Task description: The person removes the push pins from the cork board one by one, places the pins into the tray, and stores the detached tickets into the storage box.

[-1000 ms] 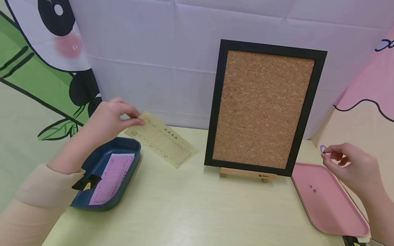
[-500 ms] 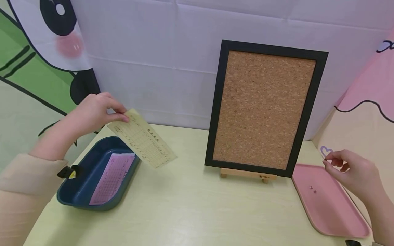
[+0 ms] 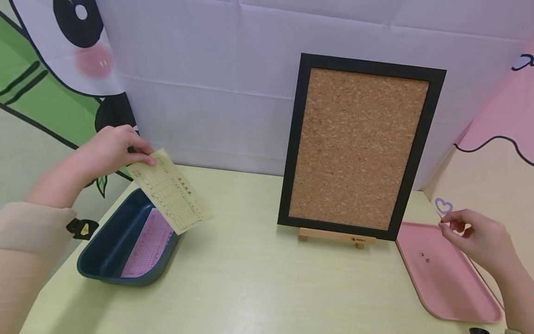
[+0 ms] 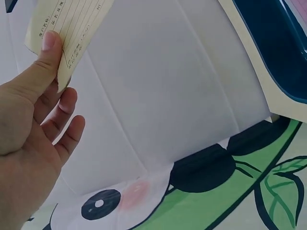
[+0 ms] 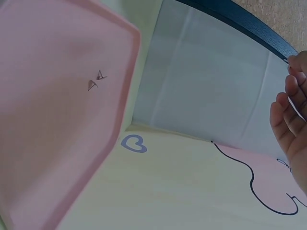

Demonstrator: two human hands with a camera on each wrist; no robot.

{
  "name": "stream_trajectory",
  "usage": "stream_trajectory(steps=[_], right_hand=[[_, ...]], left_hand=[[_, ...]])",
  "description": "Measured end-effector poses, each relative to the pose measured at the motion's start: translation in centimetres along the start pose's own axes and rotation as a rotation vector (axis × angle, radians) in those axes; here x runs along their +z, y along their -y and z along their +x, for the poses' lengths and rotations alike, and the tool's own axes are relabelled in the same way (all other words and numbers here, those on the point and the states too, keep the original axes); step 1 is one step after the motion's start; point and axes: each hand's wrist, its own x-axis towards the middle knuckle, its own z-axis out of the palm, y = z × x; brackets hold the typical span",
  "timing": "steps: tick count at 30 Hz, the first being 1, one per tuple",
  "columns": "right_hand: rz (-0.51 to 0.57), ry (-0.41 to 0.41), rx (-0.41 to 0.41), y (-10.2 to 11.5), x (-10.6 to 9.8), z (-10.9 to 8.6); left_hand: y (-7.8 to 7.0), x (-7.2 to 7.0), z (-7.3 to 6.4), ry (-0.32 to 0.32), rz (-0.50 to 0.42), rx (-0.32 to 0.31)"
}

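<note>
Between thumb and fingers, my left hand [image 3: 123, 146] pinches a corner of a yellow receipt sheet [image 3: 171, 190] printed with a ruled table. The sheet hangs slanted and overlaps the right rim of a dark blue tray [image 3: 100, 257] in the head view. Inside that tray lies a pink receipt sheet [image 3: 148, 246], partly covered by the yellow one. My right hand [image 3: 479, 234] is raised above the far end of a pink tray [image 3: 450, 287], thumb and forefinger pinching a tiny thumbtack, mostly hidden by the fingertips. Two more thumbtacks [image 5: 93, 85] lie on the pink tray.
A black-framed cork board [image 3: 360, 148] stands on a small wooden easel [image 3: 333, 235] at the back of the pale table [image 3: 267, 287]. Behind it hangs a white cloth [image 3: 208, 83] with cartoon prints. A purple heart [image 5: 134, 143] is printed on the cloth at the right.
My left hand has moved left with the yellow sheet, from beyond the blue tray's right side to over its far edge. The right hand has dropped slightly, uncovering the printed heart.
</note>
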Motion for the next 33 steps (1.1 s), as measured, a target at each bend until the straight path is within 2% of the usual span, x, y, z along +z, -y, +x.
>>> stream_trajectory(steps=[4, 12, 19, 27, 33], right_hand=[[0.007, 0.006, 0.012, -0.3, 0.1, -0.2], [0.05, 0.045, 0.047, -1.4, 0.6, -0.8], [0.064, 0.097, 0.095, -2.4, 1.1, -1.5], [0.086, 0.147, 0.144, -3.0, 1.6, -2.1], [0.075, 0.175, 0.176, -3.4, 1.9, -2.4]], left_hand=[[0.8, 0.0, 0.0, 0.065, -0.008, -0.037], [2.6, 0.5, -0.2, 0.148, 0.01, -0.081], [4.3, 1.1, -0.8, 0.262, -0.027, -0.142], [5.8, 2.1, -1.4, 0.312, 0.001, -0.112], [6.0, 3.3, -1.7, 0.355, 0.005, -0.077]])
